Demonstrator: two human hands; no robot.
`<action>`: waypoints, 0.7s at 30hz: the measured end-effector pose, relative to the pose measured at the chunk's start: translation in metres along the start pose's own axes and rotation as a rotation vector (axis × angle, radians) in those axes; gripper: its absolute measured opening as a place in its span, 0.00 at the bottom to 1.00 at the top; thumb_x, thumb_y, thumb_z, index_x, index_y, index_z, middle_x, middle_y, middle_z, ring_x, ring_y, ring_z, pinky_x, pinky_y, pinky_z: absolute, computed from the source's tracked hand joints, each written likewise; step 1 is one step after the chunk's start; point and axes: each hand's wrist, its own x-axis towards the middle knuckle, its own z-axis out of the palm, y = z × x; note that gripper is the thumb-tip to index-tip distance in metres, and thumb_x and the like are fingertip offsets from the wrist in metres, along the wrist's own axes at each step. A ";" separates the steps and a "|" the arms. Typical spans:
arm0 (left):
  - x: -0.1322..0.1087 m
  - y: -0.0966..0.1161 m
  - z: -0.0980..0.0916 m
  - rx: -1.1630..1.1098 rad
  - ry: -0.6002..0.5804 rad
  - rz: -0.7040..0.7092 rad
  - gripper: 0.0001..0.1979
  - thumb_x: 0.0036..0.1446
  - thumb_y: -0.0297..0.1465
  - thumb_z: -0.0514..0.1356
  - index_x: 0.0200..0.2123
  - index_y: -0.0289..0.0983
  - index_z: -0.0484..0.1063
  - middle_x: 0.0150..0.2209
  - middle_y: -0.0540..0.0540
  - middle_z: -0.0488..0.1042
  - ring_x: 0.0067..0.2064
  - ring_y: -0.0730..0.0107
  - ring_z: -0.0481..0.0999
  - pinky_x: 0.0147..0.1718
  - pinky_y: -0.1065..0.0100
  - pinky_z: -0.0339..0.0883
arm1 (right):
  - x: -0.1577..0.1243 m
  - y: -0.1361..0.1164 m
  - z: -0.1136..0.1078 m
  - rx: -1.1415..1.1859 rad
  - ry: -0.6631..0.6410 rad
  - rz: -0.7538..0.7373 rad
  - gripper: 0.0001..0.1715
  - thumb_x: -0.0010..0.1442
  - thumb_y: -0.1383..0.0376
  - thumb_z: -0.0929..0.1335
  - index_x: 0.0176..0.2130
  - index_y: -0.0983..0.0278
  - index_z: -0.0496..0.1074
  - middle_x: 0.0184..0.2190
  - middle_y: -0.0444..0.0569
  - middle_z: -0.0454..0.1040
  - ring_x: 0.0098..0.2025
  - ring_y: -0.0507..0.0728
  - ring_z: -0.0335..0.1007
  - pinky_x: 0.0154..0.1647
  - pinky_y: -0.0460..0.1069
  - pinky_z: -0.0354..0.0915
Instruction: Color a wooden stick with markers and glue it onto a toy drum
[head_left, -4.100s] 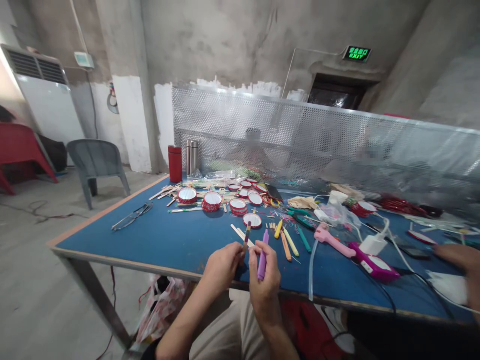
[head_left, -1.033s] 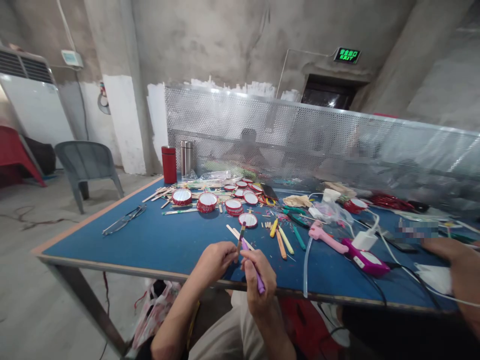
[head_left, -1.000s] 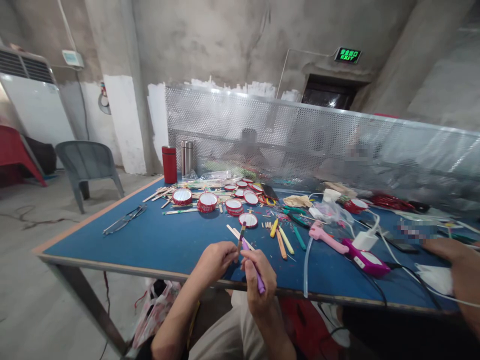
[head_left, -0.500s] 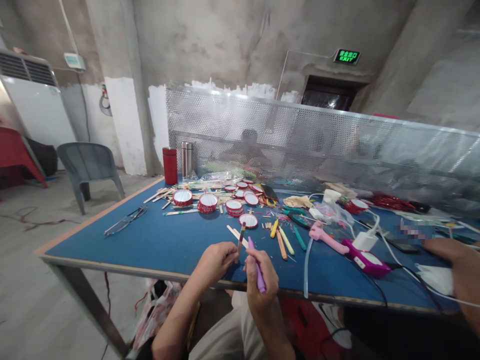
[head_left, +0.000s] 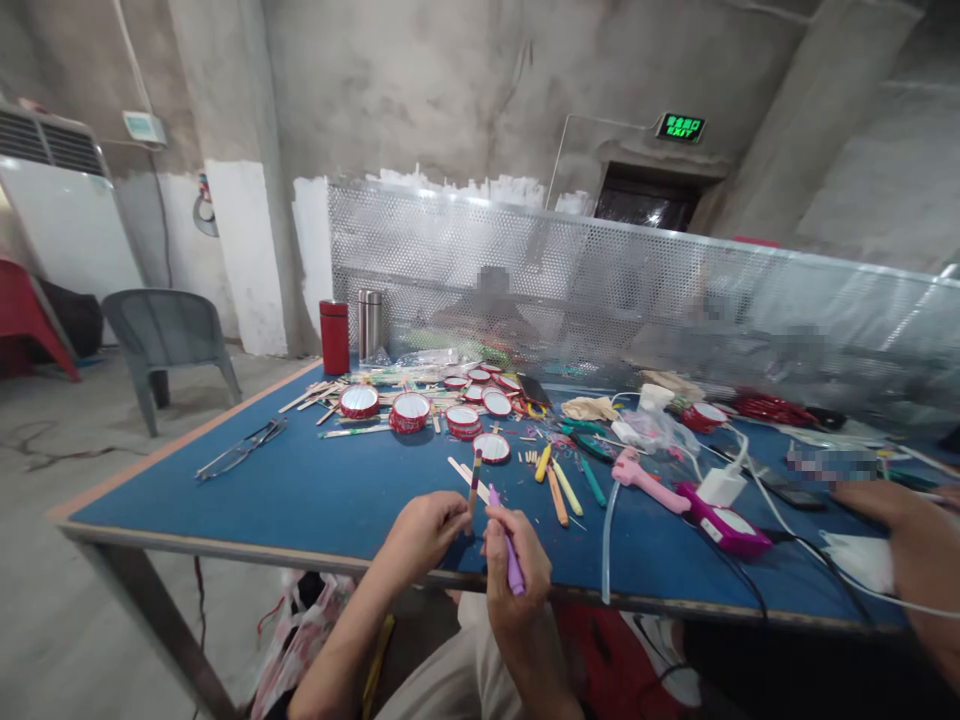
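My left hand (head_left: 433, 525), at the table's front edge, pinches a flat wooden craft stick (head_left: 475, 483) held upright. Dark and greenish bands of colour cover the stick's upper part; its lower end is hidden by my fingers. Close beside it, my right hand (head_left: 519, 560) is closed around a purple marker (head_left: 513, 566), its narrow end pointing up towards the stick. A gap seems to separate the marker from the stick. Plain craft sticks (head_left: 459, 470) lie just behind my hands, near a round white disc with a red rim (head_left: 492, 448).
Yellow, orange and teal markers (head_left: 593, 484) lie right of my hands. Farther right are a pink tool (head_left: 651, 482), a magenta device (head_left: 726, 524) with cables, and another person's arm (head_left: 877, 505). Glasses (head_left: 241, 449), a red flask (head_left: 334, 338) and red-rimmed discs (head_left: 410, 411) are on the left.
The view has shifted slightly. The stick stands a little more upright in my left hand, and the purple marker remains in my right hand close to it.
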 end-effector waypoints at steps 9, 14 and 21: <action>-0.001 0.002 -0.001 -0.007 -0.004 -0.011 0.13 0.59 0.34 0.50 0.26 0.37 0.69 0.27 0.50 0.73 0.30 0.72 0.70 0.29 0.75 0.57 | -0.004 0.001 -0.001 -0.015 0.012 -0.017 0.10 0.62 0.72 0.61 0.41 0.64 0.70 0.31 0.48 0.73 0.34 0.54 0.72 0.34 0.48 0.67; -0.001 0.001 -0.003 -0.004 -0.011 -0.006 0.13 0.58 0.34 0.50 0.25 0.37 0.69 0.26 0.50 0.73 0.29 0.72 0.69 0.29 0.75 0.56 | -0.003 0.001 -0.001 -0.023 0.022 -0.013 0.09 0.61 0.71 0.62 0.41 0.64 0.70 0.31 0.49 0.74 0.34 0.53 0.72 0.35 0.48 0.68; 0.000 -0.001 0.000 0.023 -0.014 0.003 0.14 0.60 0.35 0.49 0.26 0.37 0.69 0.27 0.50 0.73 0.30 0.71 0.69 0.30 0.74 0.57 | -0.003 -0.002 -0.003 -0.030 0.011 0.006 0.08 0.62 0.71 0.62 0.39 0.63 0.70 0.30 0.47 0.74 0.31 0.52 0.72 0.33 0.46 0.67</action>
